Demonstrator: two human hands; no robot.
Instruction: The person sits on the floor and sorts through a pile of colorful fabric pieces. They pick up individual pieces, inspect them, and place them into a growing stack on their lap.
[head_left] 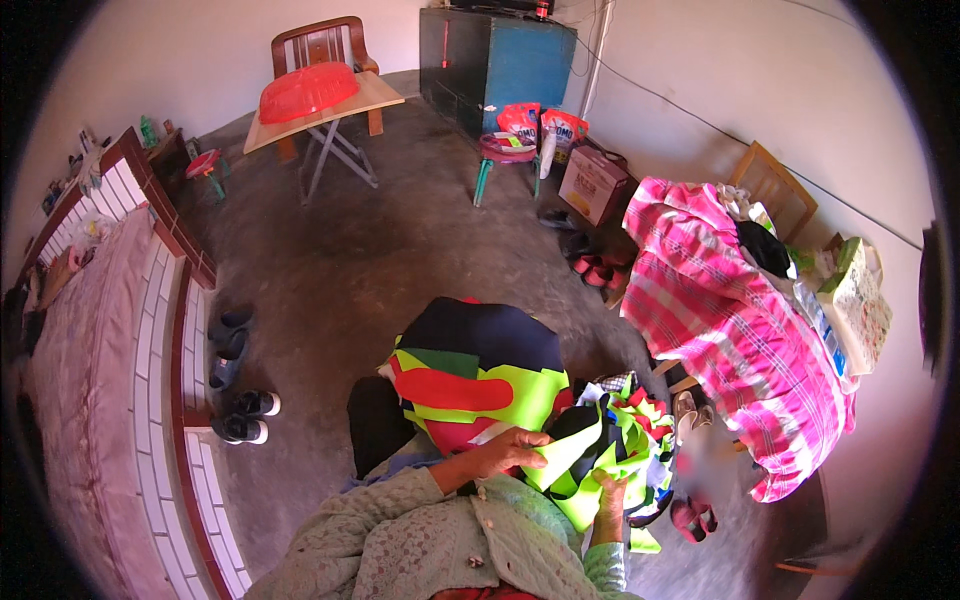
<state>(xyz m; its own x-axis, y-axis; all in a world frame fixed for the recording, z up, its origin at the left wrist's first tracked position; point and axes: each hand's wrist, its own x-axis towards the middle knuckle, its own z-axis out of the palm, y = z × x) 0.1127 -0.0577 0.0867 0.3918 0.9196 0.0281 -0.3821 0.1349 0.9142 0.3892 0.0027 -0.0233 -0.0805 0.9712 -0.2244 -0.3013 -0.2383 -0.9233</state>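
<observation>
My left hand (500, 455) pinches the edge of a neon yellow-green fabric piece (563, 452) between thumb and fingers, low in front of my body. At the piece's right side my right hand (610, 494) is closed on neon fabric too, its fingers partly hidden by cloth. Around and beyond it lies a heap of fabric scraps (652, 432) in neon, red, black, white and checks. Just beyond my left hand, over my legs, rests a large bundle of cloth pieces (463, 362) in navy, dark green, red and neon.
To the right, a pink plaid cloth (720, 330) covers furniture beside a wooden chair (775, 190). Dark shoes (240, 418) stand by the tiled bed base at left, maroon shoes (692, 520) at lower right. Farther off are a folding table (385, 92) with a red basin (308, 92) and a stool (508, 150).
</observation>
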